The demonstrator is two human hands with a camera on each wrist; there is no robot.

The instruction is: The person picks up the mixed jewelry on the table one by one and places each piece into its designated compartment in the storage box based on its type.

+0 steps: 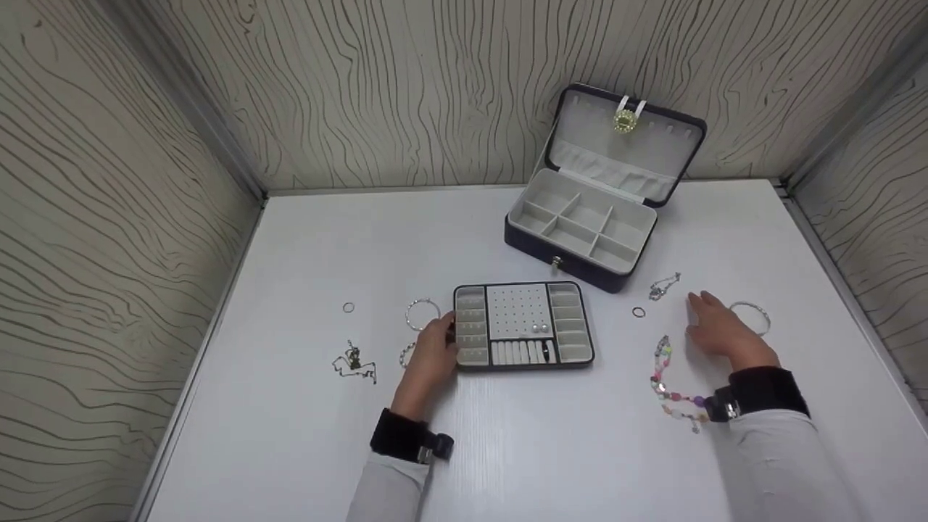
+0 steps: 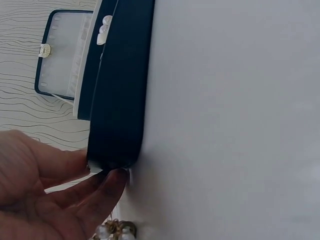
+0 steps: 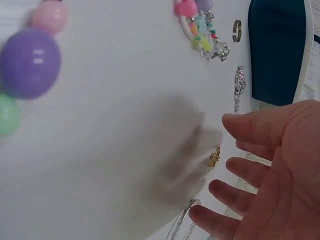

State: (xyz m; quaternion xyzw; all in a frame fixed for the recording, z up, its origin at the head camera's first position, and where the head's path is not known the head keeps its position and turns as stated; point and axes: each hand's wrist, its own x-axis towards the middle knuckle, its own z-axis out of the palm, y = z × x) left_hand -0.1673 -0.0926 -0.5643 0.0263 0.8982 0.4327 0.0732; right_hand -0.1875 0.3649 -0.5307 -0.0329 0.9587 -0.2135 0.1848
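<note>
The compartment tray (image 1: 516, 308) is on the white surface (image 1: 326, 246), nearer the person than the open jewellery box (image 1: 533, 245), with two pearl earrings (image 1: 536, 328) on its pin panel. The left hand (image 1: 433, 354) grips its left end, thumb and fingers clamped on the edge. The right hand (image 1: 725, 336), fingers apart, holds nothing near a gold ring (image 3: 214, 157) and a silver bangle (image 1: 767, 322); a bead necklace (image 1: 676, 396) lies by the right wristband (image 1: 770, 391)
</note>
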